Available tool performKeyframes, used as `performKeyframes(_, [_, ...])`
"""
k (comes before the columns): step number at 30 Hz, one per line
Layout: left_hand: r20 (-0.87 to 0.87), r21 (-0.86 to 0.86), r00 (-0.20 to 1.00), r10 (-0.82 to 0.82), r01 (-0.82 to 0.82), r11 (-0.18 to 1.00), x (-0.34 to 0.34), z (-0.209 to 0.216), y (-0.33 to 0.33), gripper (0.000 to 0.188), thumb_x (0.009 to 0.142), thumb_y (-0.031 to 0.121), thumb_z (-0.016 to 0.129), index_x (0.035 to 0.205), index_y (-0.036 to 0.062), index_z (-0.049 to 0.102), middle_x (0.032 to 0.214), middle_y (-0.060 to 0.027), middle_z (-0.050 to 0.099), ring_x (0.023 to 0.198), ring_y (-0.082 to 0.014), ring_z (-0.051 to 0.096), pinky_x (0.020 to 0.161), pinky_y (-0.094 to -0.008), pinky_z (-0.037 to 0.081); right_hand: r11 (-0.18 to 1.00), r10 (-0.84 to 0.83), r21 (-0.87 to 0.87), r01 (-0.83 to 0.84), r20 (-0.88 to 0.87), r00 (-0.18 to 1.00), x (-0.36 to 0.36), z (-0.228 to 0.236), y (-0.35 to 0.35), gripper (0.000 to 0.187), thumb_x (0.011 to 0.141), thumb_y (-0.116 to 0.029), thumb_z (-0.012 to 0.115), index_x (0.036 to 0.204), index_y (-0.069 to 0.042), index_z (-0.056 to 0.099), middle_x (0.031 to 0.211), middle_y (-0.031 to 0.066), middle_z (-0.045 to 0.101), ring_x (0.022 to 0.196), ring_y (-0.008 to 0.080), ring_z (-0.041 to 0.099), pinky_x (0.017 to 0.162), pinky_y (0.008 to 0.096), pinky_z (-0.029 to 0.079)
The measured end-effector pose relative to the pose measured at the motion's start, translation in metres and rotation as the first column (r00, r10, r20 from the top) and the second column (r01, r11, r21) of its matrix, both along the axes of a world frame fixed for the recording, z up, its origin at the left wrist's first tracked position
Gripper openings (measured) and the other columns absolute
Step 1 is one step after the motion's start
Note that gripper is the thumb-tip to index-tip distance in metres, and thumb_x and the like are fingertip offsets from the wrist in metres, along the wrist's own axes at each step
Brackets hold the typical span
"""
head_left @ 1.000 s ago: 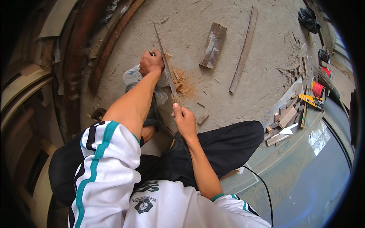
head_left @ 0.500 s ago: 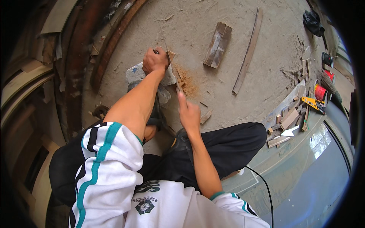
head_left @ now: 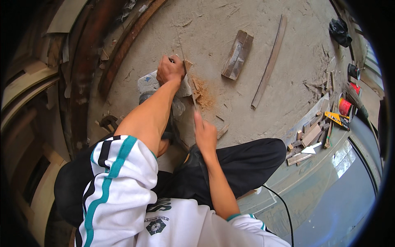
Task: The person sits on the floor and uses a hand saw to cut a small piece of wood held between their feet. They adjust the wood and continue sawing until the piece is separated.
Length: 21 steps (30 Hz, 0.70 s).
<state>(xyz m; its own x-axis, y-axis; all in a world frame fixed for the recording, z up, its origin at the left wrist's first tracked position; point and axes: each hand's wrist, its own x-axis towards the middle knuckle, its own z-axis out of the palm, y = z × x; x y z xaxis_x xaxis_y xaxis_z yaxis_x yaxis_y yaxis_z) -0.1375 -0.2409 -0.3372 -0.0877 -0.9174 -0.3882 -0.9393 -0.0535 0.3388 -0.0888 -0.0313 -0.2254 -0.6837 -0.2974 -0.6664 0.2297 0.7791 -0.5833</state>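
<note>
My left hand is closed and presses down on a small piece of wood over a pale, white-topped block. My right hand, nearer to me, grips a handsaw whose handle is mostly hidden in the fist. Its thin saw blade runs forward past the right side of my left hand, against the wood. A heap of fresh sawdust with small offcuts lies just right of the blade. Part of a dark shoe shows beside the block, under my left forearm.
Two wood blocks lie side by side on the floor, with a long strip to their right. Offcuts, a yellow-handled tool and cans crowd the right. Curved timbers stand left. A black cable runs near my knee.
My right hand has drawn the saw slightly back toward me. The left hand keeps its hold on the wood. The whole view has shifted a little.
</note>
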Motion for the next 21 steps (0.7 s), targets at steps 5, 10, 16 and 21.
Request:
performKeyframes(5, [-0.008,-0.009,1.0,0.022,-0.022,1.0,0.003,0.001,0.001,0.044,0.09,0.042,0.045,0.096,0.003,0.065,0.103,-0.0239,0.067,0.099,-0.0457,0.062,0.085,-0.0504,0.047,0.999,-0.024,-0.03,0.026,0.065,0.998,-0.004,0.006,-0.008,0.069,0.1,-0.051,0.049,0.065,0.007,0.061,0.052,0.0153,0.054,0.05,0.0232,0.053,0.055,0.0397,0.042])
performKeyframes(10, [-0.009,0.023,1.0,0.011,-0.011,1.0,-0.001,0.0,0.001,0.041,0.089,0.04,0.046,0.095,0.0036,0.065,0.104,-0.0217,0.067,0.099,-0.0442,0.062,0.085,-0.0512,0.047,0.999,-0.012,-0.036,0.013,0.026,1.0,-0.003,-0.012,-0.007,0.07,0.1,-0.052,0.049,0.064,0.007,0.061,0.05,0.015,0.052,0.048,0.0209,0.052,0.053,0.0399,0.041])
performKeyframes(16, [-0.013,0.013,1.0,-0.004,0.004,1.0,-0.001,-0.003,0.002,0.043,0.089,0.041,0.046,0.097,0.0043,0.066,0.104,-0.0226,0.068,0.099,-0.0447,0.063,0.085,-0.051,0.047,1.0,0.023,-0.023,-0.02,0.147,0.989,-0.028,-0.01,-0.024,0.068,0.098,-0.054,0.049,0.072,0.007,0.066,0.061,0.026,0.059,0.057,0.0372,0.061,0.062,0.0454,0.046])
performKeyframes(21, [0.005,0.008,1.0,0.013,-0.013,1.0,0.002,0.001,0.0,0.041,0.089,0.039,0.046,0.095,0.0034,0.065,0.105,-0.0214,0.067,0.098,-0.0445,0.062,0.085,-0.0519,0.047,0.999,-0.019,-0.031,0.02,0.035,0.999,0.005,0.006,0.008,0.071,0.098,-0.055,0.047,0.068,0.007,0.064,0.054,0.0195,0.056,0.052,0.0285,0.057,0.057,0.0417,0.044])
